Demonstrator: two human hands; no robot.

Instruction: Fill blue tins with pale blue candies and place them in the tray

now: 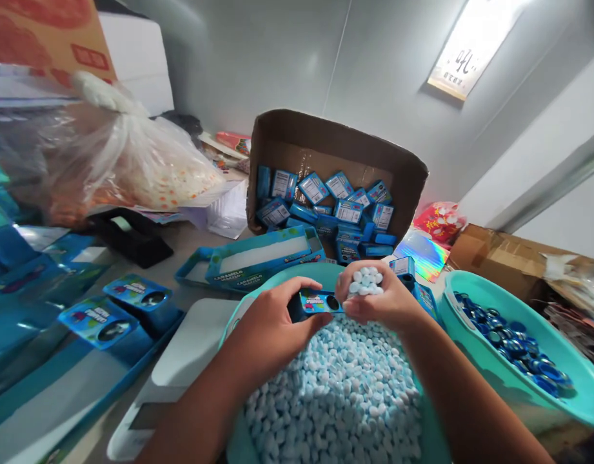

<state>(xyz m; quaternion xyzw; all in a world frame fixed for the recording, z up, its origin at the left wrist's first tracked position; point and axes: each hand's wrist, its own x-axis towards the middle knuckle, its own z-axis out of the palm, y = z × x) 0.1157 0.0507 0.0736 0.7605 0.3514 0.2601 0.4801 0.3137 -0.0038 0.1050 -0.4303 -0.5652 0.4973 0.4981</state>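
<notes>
My left hand [272, 322] grips a small blue candy box [318, 301] with a round hole in its face, held over a teal basin [238, 309] heaped with pale blue tablets [340, 393]. My right hand [378, 299] is cupped around a handful of the same tablets [367, 281], right beside the box's end. Both hands hover just above the heap.
A tipped cardboard carton [335, 154] behind holds several filled blue boxes. Another teal basin [475, 354] at right holds dark blue round caps. Flat blue display trays [258, 258] and boxes [137, 291] lie at left, with a white scale [180, 361] and a plastic bag [132, 161].
</notes>
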